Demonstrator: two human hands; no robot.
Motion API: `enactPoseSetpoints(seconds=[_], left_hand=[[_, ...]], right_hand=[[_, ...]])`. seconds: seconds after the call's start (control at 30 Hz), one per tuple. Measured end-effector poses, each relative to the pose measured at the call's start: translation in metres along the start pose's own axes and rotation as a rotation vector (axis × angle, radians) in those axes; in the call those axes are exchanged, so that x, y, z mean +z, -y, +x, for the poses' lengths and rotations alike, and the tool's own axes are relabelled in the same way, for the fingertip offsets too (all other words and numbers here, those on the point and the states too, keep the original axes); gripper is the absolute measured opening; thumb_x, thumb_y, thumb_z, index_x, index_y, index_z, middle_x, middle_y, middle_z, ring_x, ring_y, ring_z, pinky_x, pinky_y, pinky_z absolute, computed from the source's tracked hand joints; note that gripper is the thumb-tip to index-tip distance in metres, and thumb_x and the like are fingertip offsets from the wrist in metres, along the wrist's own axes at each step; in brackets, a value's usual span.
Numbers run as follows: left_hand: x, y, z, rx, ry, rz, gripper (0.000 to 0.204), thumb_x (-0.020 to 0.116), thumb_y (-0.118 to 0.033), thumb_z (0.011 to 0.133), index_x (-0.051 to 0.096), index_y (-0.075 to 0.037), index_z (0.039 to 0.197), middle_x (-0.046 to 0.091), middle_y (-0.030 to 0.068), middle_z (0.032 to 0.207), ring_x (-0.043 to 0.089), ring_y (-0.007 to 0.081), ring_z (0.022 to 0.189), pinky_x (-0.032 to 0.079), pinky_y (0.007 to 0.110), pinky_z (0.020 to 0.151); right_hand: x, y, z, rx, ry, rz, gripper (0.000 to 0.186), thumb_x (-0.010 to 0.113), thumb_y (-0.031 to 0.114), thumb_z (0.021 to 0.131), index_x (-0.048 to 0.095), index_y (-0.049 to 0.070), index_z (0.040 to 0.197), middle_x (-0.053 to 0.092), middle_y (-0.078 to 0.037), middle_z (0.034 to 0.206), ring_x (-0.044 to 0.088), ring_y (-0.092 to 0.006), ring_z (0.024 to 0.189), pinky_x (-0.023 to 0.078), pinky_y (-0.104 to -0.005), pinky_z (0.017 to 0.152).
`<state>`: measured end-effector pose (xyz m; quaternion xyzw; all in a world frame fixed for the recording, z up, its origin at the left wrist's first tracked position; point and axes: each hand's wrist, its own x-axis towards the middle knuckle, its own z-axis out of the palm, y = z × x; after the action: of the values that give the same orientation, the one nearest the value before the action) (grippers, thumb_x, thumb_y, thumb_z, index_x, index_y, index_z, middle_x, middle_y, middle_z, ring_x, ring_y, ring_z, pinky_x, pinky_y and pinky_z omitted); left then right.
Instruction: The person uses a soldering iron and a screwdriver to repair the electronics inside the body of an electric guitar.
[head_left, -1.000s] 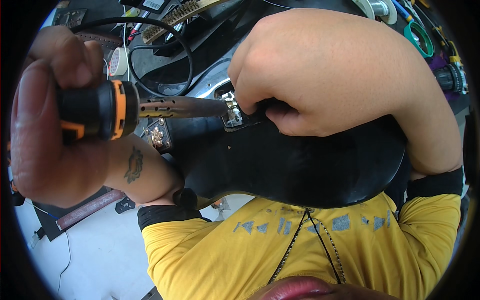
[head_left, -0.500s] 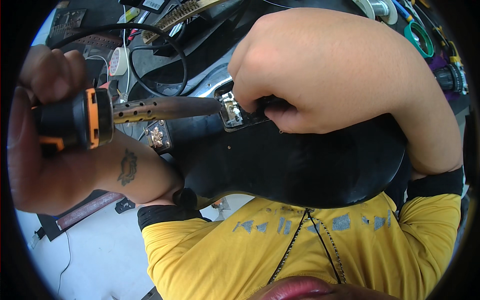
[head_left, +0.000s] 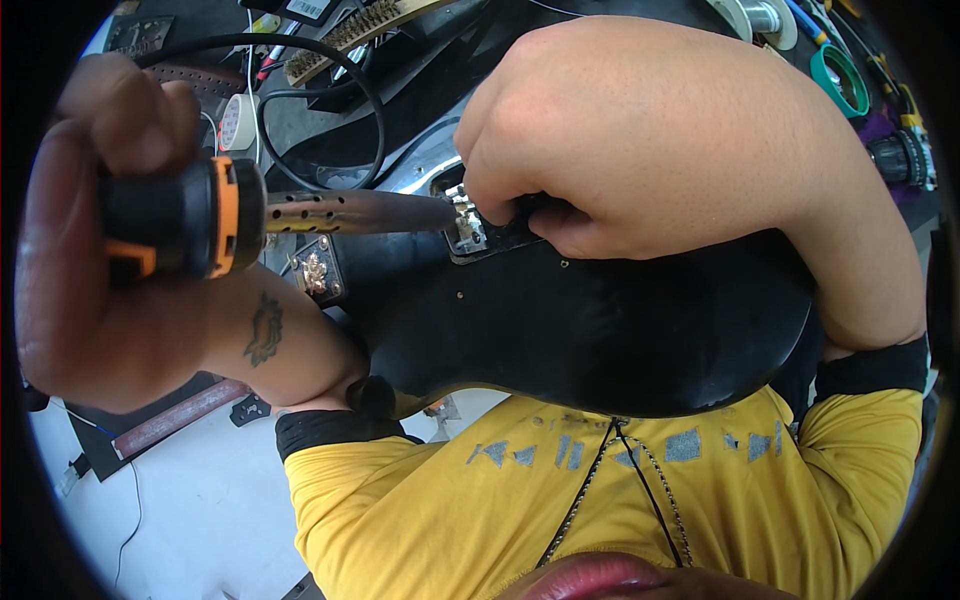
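My left hand (head_left: 62, 270) is wrapped round the black and orange handle of a soldering iron (head_left: 345, 212). The iron points right, and its end reaches the left side of a recess in a glossy black guitar body (head_left: 600, 325). Inside that recess shows a shiny metal part (head_left: 470, 230); whether the tip touches it, I cannot tell. Bent over the recess's right side is my right hand (head_left: 620, 140), its fingers pinched together. What they hold, if anything, is hidden beneath the hand. A small plate with coppery metal (head_left: 318, 270) sits by my left forearm.
The iron's black cable (head_left: 378, 130) loops across the bench. Behind lie a wire brush (head_left: 350, 40) and a roll of tape (head_left: 238, 122). At the far right are a spool of solder wire (head_left: 765, 20) and a green ring (head_left: 838, 78).
My left hand has shifted right with the soldering iron, bringing its end further into the recess. My right hand has hardly moved.
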<state>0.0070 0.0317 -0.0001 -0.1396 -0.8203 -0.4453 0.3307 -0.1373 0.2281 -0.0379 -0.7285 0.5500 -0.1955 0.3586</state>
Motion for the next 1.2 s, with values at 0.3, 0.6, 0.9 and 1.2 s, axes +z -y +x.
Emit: enactPoseSetpoints(seconds=[0.3, 0.6, 0.9, 1.2], left_hand=[[0.01, -0.001, 0.002, -0.009, 0.007, -0.013, 0.018, 0.047, -0.017, 0.084, 0.043, -0.002, 0.076, 0.045, 0.0175, 0.079, 0.034, 0.0183, 0.066, 0.026, 0.034, 0.061], [0.007, 0.0, -0.004, -0.012, -0.005, 0.045, 0.016, 0.046, -0.016, 0.085, 0.041, -0.003, 0.076, 0.044, 0.0164, 0.079, 0.034, 0.0186, 0.069, 0.027, 0.034, 0.063], [0.008, 0.002, 0.0, 0.008, -0.017, 0.03, 0.019, 0.046, -0.016, 0.086, 0.044, -0.001, 0.076, 0.045, 0.0171, 0.079, 0.033, 0.0174, 0.064, 0.026, 0.034, 0.061], [0.004, 0.002, 0.004, -0.002, -0.005, -0.011, 0.021, 0.047, -0.018, 0.087, 0.048, 0.002, 0.078, 0.046, 0.0169, 0.079, 0.034, 0.017, 0.063, 0.026, 0.034, 0.061]], right_hand=[[0.003, -0.008, -0.007, -0.073, -0.056, 0.033, 0.019, 0.063, 0.013, 0.087, 0.073, -0.004, 0.088, 0.069, -0.02, 0.07, 0.069, -0.0343, 0.064, 0.057, -0.0393, 0.062], [0.011, -0.002, 0.001, -0.028, -0.041, -0.071, 0.02, 0.063, 0.012, 0.087, 0.073, -0.005, 0.088, 0.069, -0.02, 0.069, 0.07, -0.0325, 0.063, 0.058, -0.0388, 0.059], [-0.007, -0.024, -0.003, -0.196, -0.007, 0.249, 0.02, 0.063, 0.013, 0.088, 0.073, -0.004, 0.088, 0.071, -0.019, 0.072, 0.071, -0.0317, 0.066, 0.058, -0.0386, 0.063], [-0.002, 0.0, -0.007, -0.018, -0.005, 0.024, 0.019, 0.064, 0.013, 0.088, 0.073, -0.003, 0.087, 0.07, -0.019, 0.071, 0.07, -0.0321, 0.065, 0.058, -0.0384, 0.062]])
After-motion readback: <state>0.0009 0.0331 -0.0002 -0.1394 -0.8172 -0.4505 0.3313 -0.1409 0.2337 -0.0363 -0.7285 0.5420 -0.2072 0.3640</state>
